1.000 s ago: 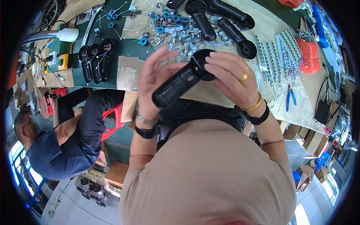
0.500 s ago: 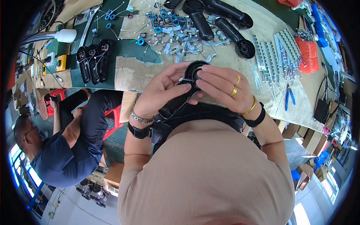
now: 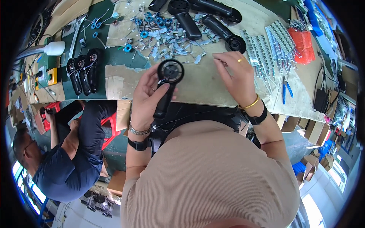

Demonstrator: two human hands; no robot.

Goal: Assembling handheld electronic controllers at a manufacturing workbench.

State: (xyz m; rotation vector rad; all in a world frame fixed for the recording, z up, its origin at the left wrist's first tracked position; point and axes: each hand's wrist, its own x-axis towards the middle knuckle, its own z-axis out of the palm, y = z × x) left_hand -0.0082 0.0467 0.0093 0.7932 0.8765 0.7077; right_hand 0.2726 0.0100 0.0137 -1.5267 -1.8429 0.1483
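My left hand is wrapped round a black handheld fan housing, its thumb pressed near the neck. The round head, with a ring and a hub inside, faces up, and a small white connector with wire shows by the thumb. To the right, my right hand hovers over the bench apart from the housing. Its fingers stretch leftward with a gap to the thumb, and nothing shows between them. Beyond it lie more black housings, including one near its fingertips.
Small wired parts and blue ring coils are strewn over the bench. Several assembled housings lie at left. Right are circuit board panels, blue-handled pliers and a red bag. A co-worker sits at left.
My right hand has let go of the housing head and moved right and up. My left hand has carried the housing leftward, its round face now uncovered. The view has shifted slightly.
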